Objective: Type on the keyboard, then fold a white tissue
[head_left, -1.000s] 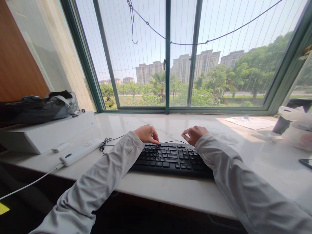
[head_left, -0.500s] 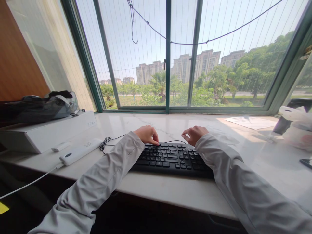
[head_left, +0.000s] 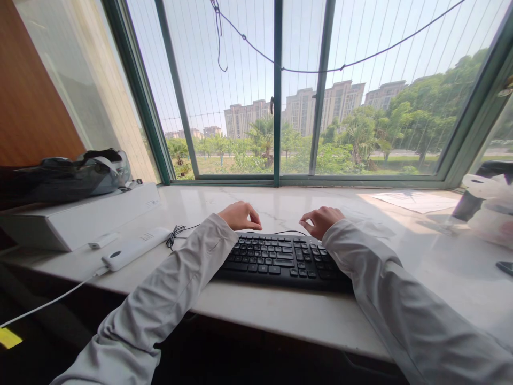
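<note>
A black keyboard (head_left: 280,261) lies on a white marble sill (head_left: 280,313) before a big window. My left hand (head_left: 239,215) hovers over the keyboard's far left edge, fingers curled, thumb and forefinger close together, holding nothing. My right hand (head_left: 321,221) sits over the far right part of the keys, fingers bent and apart, also empty. Both arms wear light grey sleeves. The keyboard's thin black cable (head_left: 176,234) runs off to the left in a small bundle.
A white remote-like device (head_left: 134,248) with a white cord lies left of the keyboard, beside a white box (head_left: 80,216) carrying a dark bag (head_left: 68,176). Papers (head_left: 412,201) and white wrapped items (head_left: 487,206) sit at the right; a dark phone (head_left: 505,267) peeks in at the edge.
My left hand has lifted slightly off the top keys and drawn back toward the window. The view shifted a little; my right hand stays put.
</note>
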Tool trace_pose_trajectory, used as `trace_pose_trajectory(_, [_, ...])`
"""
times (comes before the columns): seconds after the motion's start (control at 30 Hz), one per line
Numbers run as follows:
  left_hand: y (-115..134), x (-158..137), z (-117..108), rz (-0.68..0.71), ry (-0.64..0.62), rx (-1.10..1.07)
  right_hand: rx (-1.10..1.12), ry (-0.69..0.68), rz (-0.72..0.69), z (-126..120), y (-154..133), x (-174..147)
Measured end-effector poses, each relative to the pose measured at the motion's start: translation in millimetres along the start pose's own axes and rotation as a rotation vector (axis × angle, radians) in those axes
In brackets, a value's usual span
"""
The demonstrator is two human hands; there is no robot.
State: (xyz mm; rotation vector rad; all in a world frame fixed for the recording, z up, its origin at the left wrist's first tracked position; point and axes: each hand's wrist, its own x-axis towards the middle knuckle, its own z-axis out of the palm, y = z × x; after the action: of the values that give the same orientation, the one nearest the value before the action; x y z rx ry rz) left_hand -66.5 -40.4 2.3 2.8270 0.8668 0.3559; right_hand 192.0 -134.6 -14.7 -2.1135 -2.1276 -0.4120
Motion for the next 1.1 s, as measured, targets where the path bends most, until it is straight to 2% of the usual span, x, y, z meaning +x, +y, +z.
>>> trace_pose_trajectory(0.13, [2.8, 1.3, 2.3, 0.019, -0.062, -0.015, 0.001, -0.015, -0.005, -0.7, -0.5, -0.3])
trace_pose_trajectory(0.17, [2.3, 1.2, 0.8, 0.013, -0.048, -0.012, 0.002, -0.012, -0.002, -1.0, 0.0, -0.2])
trace_pose_trajectory(0.23, [-2.1, -0.5, -5.9, -0.038, 0.060, 0.025, 0.006, 0.003, 0.019, -1.8, 2.3, 0.2])
trace_pose_trajectory(0.33, [-17.5, -5.9, -20.0, -0.244, 0.254, 0.175, 0.016, 0.018, 0.063, -3.0, 8.8, 1.8])
trace_pose_trajectory(0.4, [-30.8, -10.4, -27.4, -0.411, 0.266, 0.290, 0.012, 0.018, 0.104, -3.3, 14.5, 3.3])
trace_pose_trajectory(0.47, [-43.0, -15.1, -32.0, -0.534, 0.204, 0.352, 0.005, 0.003, 0.151, -3.2, 20.5, 4.6])
trace_pose_trajectory(0.6, [-61.9, -26.8, -39.8, -0.669, 0.071, 0.328, 0.013, -0.061, 0.225, -2.9, 30.9, 5.3])
trace_pose_trajectory(0.67, [-71.3, -35.2, -44.7, -0.702, -0.044, 0.261, 0.011, -0.085, 0.250, -3.1, 34.7, 5.0])
trace_pose_trajectory(0.77, [-86.5, -49.4, -50.9, -0.691, -0.285, 0.109, 0.003, -0.131, 0.277, -3.2, 37.5, 4.5])
trace_pose_trajectory(0.83, [-93.4, -56.9, -53.2, -0.687, -0.377, 0.048, -0.001, -0.168, 0.288, -2.7, 37.7, 4.6])
trace_pose_trajectory(0.97, [-91.2, -62.3, -55.8, -0.776, -0.404, 0.038, -0.005, -0.224, 0.280, 1.0, 40.4, 6.4])
trace_pose_trajectory(1.1, [-83.1, -61.4, -58.1, -0.833, -0.421, 0.060, 0.084, -0.304, 0.210, 8.1, 58.7, 10.2])
